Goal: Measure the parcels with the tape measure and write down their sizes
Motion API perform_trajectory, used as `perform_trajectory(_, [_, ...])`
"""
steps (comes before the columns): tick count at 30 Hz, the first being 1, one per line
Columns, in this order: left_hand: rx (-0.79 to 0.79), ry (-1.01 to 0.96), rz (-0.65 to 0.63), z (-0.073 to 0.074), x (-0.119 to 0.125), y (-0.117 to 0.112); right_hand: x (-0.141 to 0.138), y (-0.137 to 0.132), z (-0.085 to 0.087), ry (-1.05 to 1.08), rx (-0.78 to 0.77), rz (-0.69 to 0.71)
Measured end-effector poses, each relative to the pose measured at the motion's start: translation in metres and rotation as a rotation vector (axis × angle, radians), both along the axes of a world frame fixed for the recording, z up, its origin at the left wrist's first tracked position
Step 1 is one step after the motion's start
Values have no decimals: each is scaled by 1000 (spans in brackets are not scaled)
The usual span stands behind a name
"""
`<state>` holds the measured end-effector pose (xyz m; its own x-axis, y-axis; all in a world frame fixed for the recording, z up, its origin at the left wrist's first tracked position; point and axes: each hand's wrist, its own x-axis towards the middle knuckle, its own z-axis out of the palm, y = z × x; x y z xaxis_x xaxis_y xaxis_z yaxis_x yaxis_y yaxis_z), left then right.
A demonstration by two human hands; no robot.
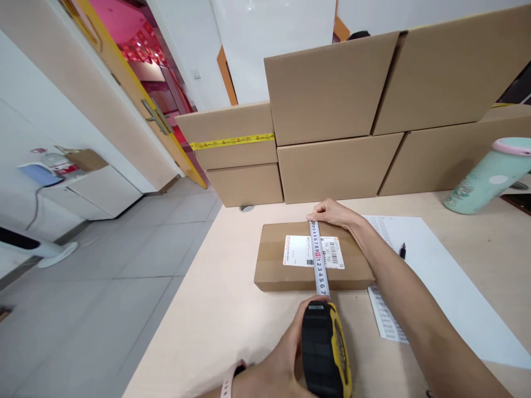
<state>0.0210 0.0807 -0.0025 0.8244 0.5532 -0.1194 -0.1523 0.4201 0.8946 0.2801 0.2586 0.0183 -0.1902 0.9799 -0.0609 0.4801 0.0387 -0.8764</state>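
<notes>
A flat cardboard parcel (pixel 274 260) with a white shipping label (pixel 298 251) lies on the pale table (pixel 215 320). My left hand (pixel 282 359) is wrapped round a black and yellow tape measure (pixel 326 351) at the parcel's near side. Its white blade (pixel 318 257) runs across the parcel's top. My right hand (pixel 332 213) pinches the blade's end against the parcel's far edge.
Stacked cardboard boxes (pixel 332 121) form a wall along the table's far side. A printed sheet (pixel 435 276) with a black pen (pixel 402 251) lies right of the parcel. A mint-green bottle (pixel 485 179) stands at far right. Grey floor and a white cabinet (pixel 95 193) are to the left.
</notes>
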Motion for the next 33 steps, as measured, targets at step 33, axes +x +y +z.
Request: perform_trajectory(33, [568, 18, 641, 45, -38, 32, 24, -90, 69, 85, 359, -318])
